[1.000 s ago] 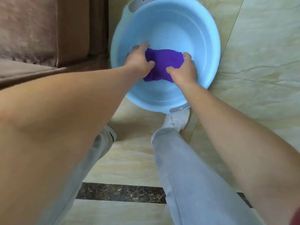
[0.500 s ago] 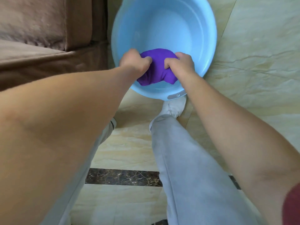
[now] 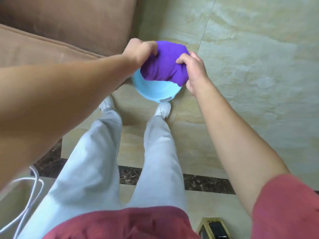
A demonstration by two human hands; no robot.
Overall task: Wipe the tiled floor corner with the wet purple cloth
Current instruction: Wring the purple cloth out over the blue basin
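1. The purple cloth (image 3: 164,66) is held bunched in the air, gripped from both sides, above the far part of a light blue basin (image 3: 155,91).
2. The left hand (image 3: 139,50) is closed on the cloth's left upper edge; its fingers (image 3: 150,44) are curled tight over the fabric, with the thumb side hidden behind the folds.
3. The right hand (image 3: 194,69) is closed on the cloth's right edge; its fingers (image 3: 183,59) are pinched into the fabric near the top of the bunch, and the cloth's lower corner hangs just below and inside that hand.
4. Between the two sets of fingers the cloth is gathered into a loose rounded lump, sagging toward the basin rim nearest the person.
5. Whether the cloth drips cannot be told.
6. The basin is seen below the fingers, standing on the tiled floor (image 3: 250,66), with a grey handle tab (image 3: 166,100) on the near rim.
7. A white shoe (image 3: 163,110) is placed just beside that tab, nearer the person than the fingers; a second shoe (image 3: 106,105) lies to the left of it.
8. A brown sofa (image 3: 60,31) is seen left of and beyond the left fingers, close to the basin.
9. A dark marble strip (image 3: 207,184) crosses the floor well nearer the person than the fingers.
10. A white cable (image 3: 32,190) lies at the lower left.
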